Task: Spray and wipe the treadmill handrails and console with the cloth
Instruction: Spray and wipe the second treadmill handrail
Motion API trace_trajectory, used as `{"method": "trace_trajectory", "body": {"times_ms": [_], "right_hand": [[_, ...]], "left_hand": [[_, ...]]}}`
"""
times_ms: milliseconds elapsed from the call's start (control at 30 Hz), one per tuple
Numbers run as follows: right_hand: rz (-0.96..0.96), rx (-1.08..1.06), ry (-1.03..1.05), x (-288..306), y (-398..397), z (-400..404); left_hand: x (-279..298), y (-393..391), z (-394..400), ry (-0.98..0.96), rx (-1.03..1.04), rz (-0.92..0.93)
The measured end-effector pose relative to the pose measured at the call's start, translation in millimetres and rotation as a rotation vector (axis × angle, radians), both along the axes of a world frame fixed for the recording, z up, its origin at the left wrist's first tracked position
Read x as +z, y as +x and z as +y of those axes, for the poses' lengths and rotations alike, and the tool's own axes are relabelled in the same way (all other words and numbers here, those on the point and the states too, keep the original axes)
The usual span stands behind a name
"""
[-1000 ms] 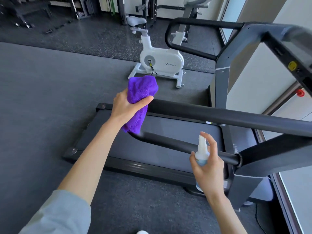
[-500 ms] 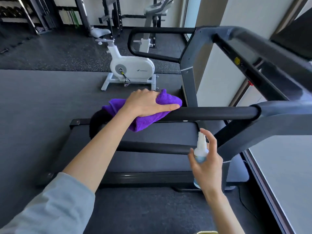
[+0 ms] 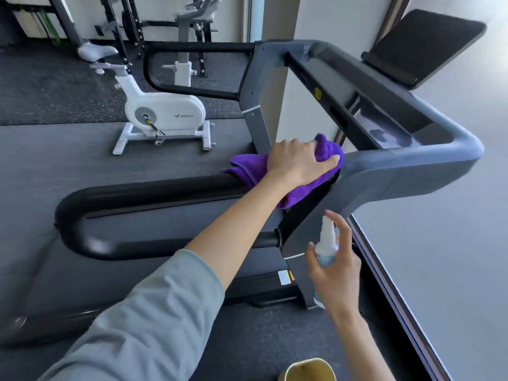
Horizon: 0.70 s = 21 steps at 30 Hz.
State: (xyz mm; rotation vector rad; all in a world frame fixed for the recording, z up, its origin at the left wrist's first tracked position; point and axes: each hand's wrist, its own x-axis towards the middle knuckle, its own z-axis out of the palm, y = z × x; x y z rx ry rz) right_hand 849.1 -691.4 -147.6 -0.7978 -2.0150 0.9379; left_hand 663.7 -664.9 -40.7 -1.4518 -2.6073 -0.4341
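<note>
Dark rubber gym flooring [image 3: 68, 160] runs under the treadmill, with a white exercise bike [image 3: 162, 114] standing well beyond it. Your left hand [image 3: 298, 163] presses the purple cloth [image 3: 247, 167] down over the near handrail [image 3: 143, 189], right at the end where the black bar meets the grey frame, fingers spread and wrapped over the cloth so it hugs the round bar as you wipe. The cloth is bunched and folded, plush, draping off both sides of the rail. Your right hand [image 3: 336, 273] grips the small spray bottle [image 3: 325, 247] upright near the rail's grey upright, forefinger raised by the nozzle, probably kept ready for the next spray. The console [image 3: 398, 125] lies farther along, beyond the cloth, apparently not yet reached.
</note>
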Motion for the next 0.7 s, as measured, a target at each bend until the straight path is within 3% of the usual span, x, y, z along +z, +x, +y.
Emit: {"method": "trace_trajectory", "body": {"times_ms": [233, 400, 567, 700], "right_hand": [[0.012, 0.05, 0.036, 6, -20, -9], [0.043, 0.052, 0.049, 4, -38, -12], [0.043, -0.012, 0.068, 3, -25, -4], [0.061, -0.099, 0.087, 2, -5, 2]], "left_hand": [[1, -37, -52, -0.041, 0.033, -0.16], [-5, -67, -119, -0.003, 0.15, -0.102], [-5, -30, -60, 0.021, 0.055, 0.071], [-2, 24, 7, 0.017, -0.065, 0.084]]}}
